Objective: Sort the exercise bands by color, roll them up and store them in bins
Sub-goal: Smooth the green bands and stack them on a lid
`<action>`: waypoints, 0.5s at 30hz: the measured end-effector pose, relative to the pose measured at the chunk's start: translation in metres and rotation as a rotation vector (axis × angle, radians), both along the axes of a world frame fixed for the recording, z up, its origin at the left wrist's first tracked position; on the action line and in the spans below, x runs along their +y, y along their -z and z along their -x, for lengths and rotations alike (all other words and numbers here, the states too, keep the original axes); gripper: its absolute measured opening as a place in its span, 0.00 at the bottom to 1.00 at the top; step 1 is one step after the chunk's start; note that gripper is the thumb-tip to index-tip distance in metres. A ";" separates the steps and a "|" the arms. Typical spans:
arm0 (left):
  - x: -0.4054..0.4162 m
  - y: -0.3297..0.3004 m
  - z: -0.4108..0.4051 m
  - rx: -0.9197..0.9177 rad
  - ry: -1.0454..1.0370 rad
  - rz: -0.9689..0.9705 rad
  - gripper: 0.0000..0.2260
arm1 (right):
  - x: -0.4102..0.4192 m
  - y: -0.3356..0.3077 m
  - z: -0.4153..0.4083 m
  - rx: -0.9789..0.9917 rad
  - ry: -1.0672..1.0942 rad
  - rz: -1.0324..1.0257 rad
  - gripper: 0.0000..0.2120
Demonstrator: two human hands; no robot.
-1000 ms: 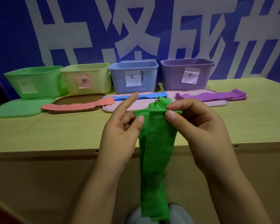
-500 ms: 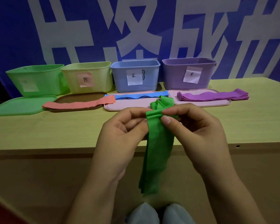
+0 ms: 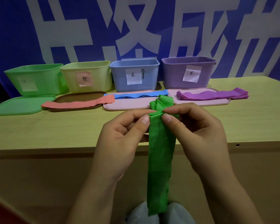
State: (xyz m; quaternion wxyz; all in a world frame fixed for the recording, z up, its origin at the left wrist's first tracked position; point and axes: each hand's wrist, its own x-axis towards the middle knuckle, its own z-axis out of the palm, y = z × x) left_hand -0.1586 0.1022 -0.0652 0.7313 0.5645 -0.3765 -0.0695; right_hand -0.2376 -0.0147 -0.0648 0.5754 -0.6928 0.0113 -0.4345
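Observation:
A green exercise band (image 3: 160, 159) hangs down in front of the table edge, its top end bunched. My left hand (image 3: 120, 136) and my right hand (image 3: 199, 131) both pinch that bunched top between thumb and fingers, side by side. A salmon band (image 3: 78, 103) lies on a brown lid, a blue band (image 3: 136, 95) on a pink lid, and a stack of purple bands (image 3: 212, 95) on another pink lid. Behind them stand a green bin (image 3: 34, 78), a yellow bin (image 3: 87, 76), a blue bin (image 3: 134, 75) and a purple bin (image 3: 187, 71).
A green lid (image 3: 18, 105) lies flat at the far left of the wooden table (image 3: 55, 126). A blue banner with large white characters fills the background. White shoe tips (image 3: 176, 212) show below the band.
The left fingers, spread apart a second ago, have closed onto the band's top. The hanging tail looks longer than half a second ago. The hands stay above the table edge.

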 end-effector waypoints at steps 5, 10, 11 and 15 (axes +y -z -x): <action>0.002 -0.001 0.003 -0.088 -0.050 -0.030 0.07 | 0.003 0.004 -0.003 -0.036 0.047 -0.025 0.08; 0.002 -0.002 0.007 -0.152 -0.127 -0.026 0.08 | 0.005 0.011 -0.006 -0.050 0.129 0.035 0.07; 0.003 -0.002 0.007 -0.173 -0.138 -0.023 0.07 | 0.002 0.012 -0.005 -0.042 0.152 0.061 0.09; 0.009 -0.004 -0.001 -0.190 -0.119 0.022 0.07 | -0.012 0.007 -0.002 -0.038 0.019 -0.002 0.09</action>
